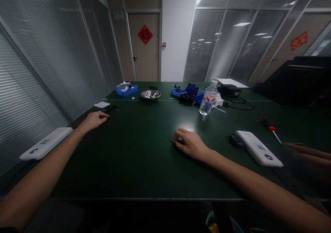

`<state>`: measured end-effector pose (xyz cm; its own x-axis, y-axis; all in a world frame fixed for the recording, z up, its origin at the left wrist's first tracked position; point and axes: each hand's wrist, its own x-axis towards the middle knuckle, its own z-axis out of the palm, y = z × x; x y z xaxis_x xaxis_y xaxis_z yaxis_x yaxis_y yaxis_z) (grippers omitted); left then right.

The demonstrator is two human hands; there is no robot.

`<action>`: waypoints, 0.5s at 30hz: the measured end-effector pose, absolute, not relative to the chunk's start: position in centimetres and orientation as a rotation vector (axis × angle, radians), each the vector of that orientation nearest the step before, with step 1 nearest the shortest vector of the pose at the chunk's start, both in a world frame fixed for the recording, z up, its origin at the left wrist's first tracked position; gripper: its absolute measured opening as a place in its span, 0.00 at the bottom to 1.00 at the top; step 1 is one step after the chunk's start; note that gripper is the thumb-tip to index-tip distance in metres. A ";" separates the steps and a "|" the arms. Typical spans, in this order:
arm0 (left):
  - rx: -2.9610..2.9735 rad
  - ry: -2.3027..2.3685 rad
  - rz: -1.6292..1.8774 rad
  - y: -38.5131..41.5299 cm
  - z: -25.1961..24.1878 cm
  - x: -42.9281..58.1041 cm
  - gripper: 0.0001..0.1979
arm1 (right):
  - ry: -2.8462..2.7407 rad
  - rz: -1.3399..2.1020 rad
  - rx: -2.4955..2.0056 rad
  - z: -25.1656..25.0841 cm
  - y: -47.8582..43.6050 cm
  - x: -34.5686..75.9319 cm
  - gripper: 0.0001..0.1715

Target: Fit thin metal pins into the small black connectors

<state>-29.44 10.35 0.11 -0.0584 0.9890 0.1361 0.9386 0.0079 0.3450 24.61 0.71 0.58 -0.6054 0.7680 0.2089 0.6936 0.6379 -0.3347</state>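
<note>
My left hand [95, 120] rests at the left of the dark green table [139, 150]. Its fingers are drawn together; whatever may be between the tips is too small and dark to name. Just beyond them lie some small black items [111, 108] and a white paper [102, 104]. Near the middle of the tabletop, my right hand [190, 144] is closed in a pinch. A small, thin, dark flat piece [171, 140] sticks out from its fingertips to the left. The rest of that piece is hidden by the fingers.
A water bottle [208, 100] stands beyond my right hand. White devices [258, 148] [48, 143] flank my arms. Farther back are a metal bowl [150, 95] and a blue tray [126, 91]. A red-and-black screwdriver [270, 127] lies right, near another person's blurred arm [310, 153].
</note>
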 end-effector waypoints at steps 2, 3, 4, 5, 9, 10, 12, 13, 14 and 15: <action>2.110 2.102 0.544 10.3 0.1 -29.2 0.22 | -2.527 0.314 -1.170 0.6 0.7 24.6 0.06; 2.147 2.085 0.565 10.2 0.1 -29.2 0.22 | -2.526 0.313 -1.171 0.7 0.7 24.6 0.06; 2.182 2.068 0.588 10.2 0.0 -29.2 0.22 | -2.525 0.310 -1.173 0.7 0.7 24.6 0.06; 2.212 2.056 0.607 10.2 -0.1 -29.2 0.22 | -2.523 0.306 -1.174 0.7 0.7 24.6 0.06; 2.285 2.075 0.626 10.5 -0.8 -29.7 0.19 | -2.517 0.304 -1.169 0.5 0.8 24.5 0.05; 2.303 2.080 0.625 10.7 -1.0 -29.9 0.19 | -2.518 0.305 -1.167 0.4 0.8 24.5 0.05; 2.339 2.093 0.610 11.0 -1.3 -30.1 0.18 | -2.521 0.300 -1.160 0.3 0.9 24.6 0.05; 2.360 2.097 0.593 11.1 -1.5 -30.1 0.18 | -2.522 0.299 -1.156 0.3 0.9 24.6 0.06; 2.384 2.099 0.575 11.1 -1.6 -30.1 0.18 | -2.523 0.300 -1.153 0.3 0.9 24.6 0.06; 2.409 2.098 0.550 11.0 -1.6 -30.0 0.18 | -2.522 0.301 -1.152 0.3 0.9 24.7 0.06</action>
